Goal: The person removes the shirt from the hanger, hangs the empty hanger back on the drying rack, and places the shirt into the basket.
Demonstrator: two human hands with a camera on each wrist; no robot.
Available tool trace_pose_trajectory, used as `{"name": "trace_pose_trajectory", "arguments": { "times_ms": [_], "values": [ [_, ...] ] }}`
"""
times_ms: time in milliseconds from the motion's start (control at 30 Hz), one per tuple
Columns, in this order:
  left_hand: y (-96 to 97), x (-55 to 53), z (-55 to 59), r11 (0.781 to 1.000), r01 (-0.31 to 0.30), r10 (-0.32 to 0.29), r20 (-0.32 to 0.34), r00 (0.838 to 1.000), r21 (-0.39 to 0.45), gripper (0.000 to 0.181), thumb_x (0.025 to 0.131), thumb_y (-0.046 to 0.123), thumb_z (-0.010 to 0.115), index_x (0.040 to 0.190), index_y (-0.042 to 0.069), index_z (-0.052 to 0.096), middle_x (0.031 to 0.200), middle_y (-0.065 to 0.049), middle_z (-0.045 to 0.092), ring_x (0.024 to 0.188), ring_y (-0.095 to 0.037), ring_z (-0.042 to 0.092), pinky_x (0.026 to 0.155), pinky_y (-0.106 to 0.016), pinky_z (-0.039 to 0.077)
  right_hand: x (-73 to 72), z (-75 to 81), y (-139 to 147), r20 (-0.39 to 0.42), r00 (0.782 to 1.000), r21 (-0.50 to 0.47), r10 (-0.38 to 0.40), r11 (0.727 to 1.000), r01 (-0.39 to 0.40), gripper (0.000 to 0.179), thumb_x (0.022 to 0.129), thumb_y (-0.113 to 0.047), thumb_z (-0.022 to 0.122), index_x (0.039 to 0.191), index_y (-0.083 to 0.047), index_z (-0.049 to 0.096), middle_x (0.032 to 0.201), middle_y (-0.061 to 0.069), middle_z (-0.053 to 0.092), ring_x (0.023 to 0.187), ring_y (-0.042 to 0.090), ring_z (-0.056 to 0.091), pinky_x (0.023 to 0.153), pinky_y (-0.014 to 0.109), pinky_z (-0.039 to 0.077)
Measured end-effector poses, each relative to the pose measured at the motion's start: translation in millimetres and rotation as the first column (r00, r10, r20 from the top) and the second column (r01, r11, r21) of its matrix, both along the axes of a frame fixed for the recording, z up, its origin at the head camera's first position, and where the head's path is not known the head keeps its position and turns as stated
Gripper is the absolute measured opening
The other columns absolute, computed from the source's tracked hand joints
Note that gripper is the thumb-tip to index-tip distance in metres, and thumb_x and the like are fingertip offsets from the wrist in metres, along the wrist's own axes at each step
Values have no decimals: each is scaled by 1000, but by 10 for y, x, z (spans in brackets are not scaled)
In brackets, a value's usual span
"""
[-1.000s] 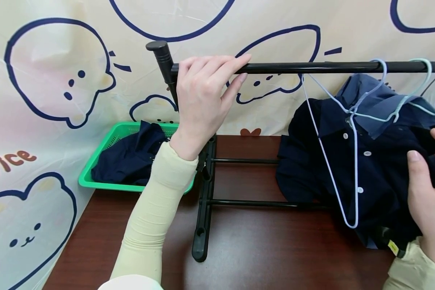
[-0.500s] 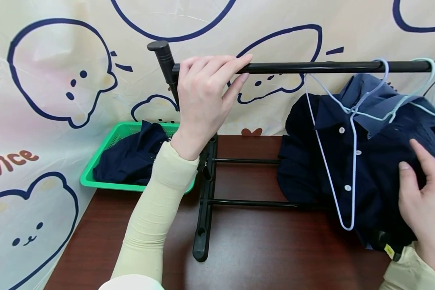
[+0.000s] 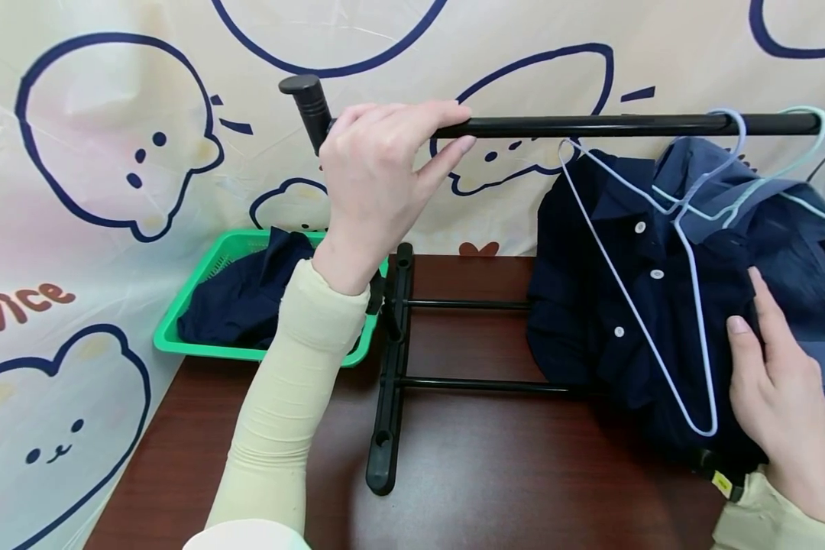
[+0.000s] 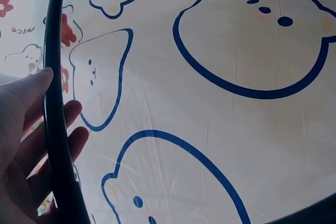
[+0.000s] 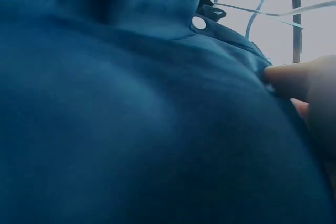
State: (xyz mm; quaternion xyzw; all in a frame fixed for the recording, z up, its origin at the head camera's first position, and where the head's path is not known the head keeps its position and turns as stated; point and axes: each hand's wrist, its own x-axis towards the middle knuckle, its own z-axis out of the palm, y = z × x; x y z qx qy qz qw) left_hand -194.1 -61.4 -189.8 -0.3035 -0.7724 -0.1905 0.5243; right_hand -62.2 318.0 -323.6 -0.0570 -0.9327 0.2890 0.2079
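My left hand (image 3: 378,164) grips the black rail (image 3: 557,126) of a clothes rack near its left end, fingers over the top and thumb below. In the left wrist view its fingers (image 4: 73,111) curl around the dark bar (image 4: 54,87). A navy button-up shirt (image 3: 584,252) hangs at the right, its lighter blue inside showing. My right hand (image 3: 787,405) pinches the edge of its front panel between thumb and fingers. A lavender hanger (image 3: 697,305) hooks over the rail and hangs before the shirt. Behind it, a mint hanger (image 3: 821,156) hooks on too.
A green basket (image 3: 168,325) with dark navy cloth (image 3: 237,298) stands at the back left of the brown table (image 3: 495,473). The rack's black foot (image 3: 381,458) and lower crossbars (image 3: 481,384) lie across the table. A printed curtain (image 3: 199,46) hangs behind.
My right hand has moved left, drawing the shirt's front panel left and uncovering more of its inside. The lavender hanger's lower end has swung, now farther right. The left hand stays on the rail.
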Motion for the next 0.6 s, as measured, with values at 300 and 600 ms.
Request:
{"name": "trace_pose_trajectory", "arguments": {
  "times_ms": [300, 600],
  "values": [
    [-23, 15, 23, 998, -3, 6, 43, 999, -56, 30, 93, 40, 54, 110, 21, 72, 118, 2, 63, 105, -14, 59, 94, -29, 35, 0, -57, -49, -164, 986, -94, -23, 996, 8, 47, 100, -17, 42, 141, -39, 39, 142, -12, 40, 125, 15, 41, 104, 24, 23],
    [-22, 34, 31, 999, 16, -13, 57, 998, -49, 30, 94, 38, 54, 112, 22, 71, 103, 6, 69, 94, -11, 63, 82, -32, 38, -18, -74, -91, -208, 975, -103, -84, 993, 63, 44, 99, -18, 45, 137, -41, 46, 136, -13, 46, 119, 16, 48, 101, 21, 27]
  ]
}}
